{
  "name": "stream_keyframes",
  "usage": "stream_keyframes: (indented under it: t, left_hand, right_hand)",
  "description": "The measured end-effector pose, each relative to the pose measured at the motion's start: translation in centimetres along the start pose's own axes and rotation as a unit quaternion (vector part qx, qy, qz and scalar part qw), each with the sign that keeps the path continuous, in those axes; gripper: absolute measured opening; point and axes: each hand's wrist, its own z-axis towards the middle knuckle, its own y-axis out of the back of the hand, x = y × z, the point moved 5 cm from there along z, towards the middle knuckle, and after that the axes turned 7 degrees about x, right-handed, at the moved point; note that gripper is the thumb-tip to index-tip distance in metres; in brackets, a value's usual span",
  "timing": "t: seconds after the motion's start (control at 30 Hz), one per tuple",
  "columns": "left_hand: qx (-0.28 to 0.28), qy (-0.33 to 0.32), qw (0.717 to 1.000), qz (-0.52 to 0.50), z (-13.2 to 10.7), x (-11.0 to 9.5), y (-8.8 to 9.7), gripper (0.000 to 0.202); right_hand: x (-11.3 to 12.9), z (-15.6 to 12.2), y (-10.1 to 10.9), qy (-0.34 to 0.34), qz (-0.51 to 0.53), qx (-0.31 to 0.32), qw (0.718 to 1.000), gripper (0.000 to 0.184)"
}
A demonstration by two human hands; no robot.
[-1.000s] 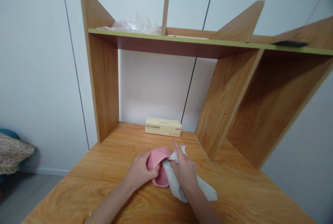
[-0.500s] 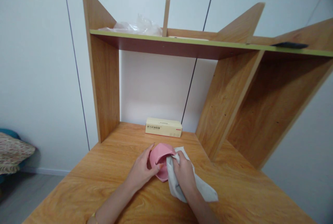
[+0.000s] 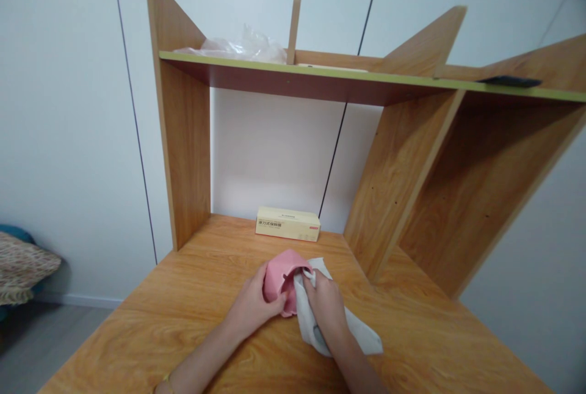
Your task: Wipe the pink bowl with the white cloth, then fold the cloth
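Shifted slightly away from the person since a second ago, the pink container (image 3: 277, 273) is tilted over the tabletop (image 3: 434, 345), before the pale box (image 3: 287, 224). Left hand (image 3: 251, 305) fingers clasp its side; right hand (image 3: 327, 303) fingers, the index no longer extended, grip the white cloth (image 3: 365, 334) at its rim.

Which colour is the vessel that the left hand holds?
The vessel is pink; the head view, the only one, shows it.
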Motion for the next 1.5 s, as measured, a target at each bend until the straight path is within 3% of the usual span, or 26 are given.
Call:
stream_keyframes:
  t: [0.2,0.37,0.63,0.8,1.07,1.2,1.37,1.5]
  left_hand:
    - [0.024,0.001,0.999,0.026,-0.2,-1.2,0.2,0.042]
    - [0.009,0.001,0.999,0.040,-0.2,-1.0,0.2,0.041]
    - [-0.009,0.039,0.997,0.060,0.2,0.6,0.1,0.039]
    - [-0.006,0.029,0.998,0.059,0.1,0.1,0.4,0.041]
    - [0.026,-0.001,0.996,0.083,-0.4,-1.5,0.5,0.048]
    - [0.029,0.016,0.995,0.091,-0.3,-0.6,0.4,0.053]
    - [0.009,0.015,1.000,0.006,-0.3,0.4,-0.1,0.069]
    - [0.051,0.005,0.994,-0.095,-0.2,0.5,-1.5,0.067]
  right_hand:
    - [0.3,-0.4,1.1,0.022,-0.046,-0.024,0.998,0.023]
    - [0.5,-0.6,1.3,0.074,-0.003,-0.075,0.994,0.025]
    - [0.8,-0.8,1.0,0.083,0.052,-0.072,0.993,0.036]
    - [0.9,-0.9,1.4,0.101,0.081,-0.092,0.987,0.042]
    - [0.0,-0.3,0.9,0.017,0.090,-0.048,0.995,0.046]
    - [0.1,-0.3,0.5,0.032,0.111,-0.034,0.993,0.047]
    - [-0.5,-0.4,0.0,-0.003,0.170,-0.048,0.984,0.052]
    - [-0.6,-0.3,-0.1,-0.019,0.238,-0.052,0.970,0.055]
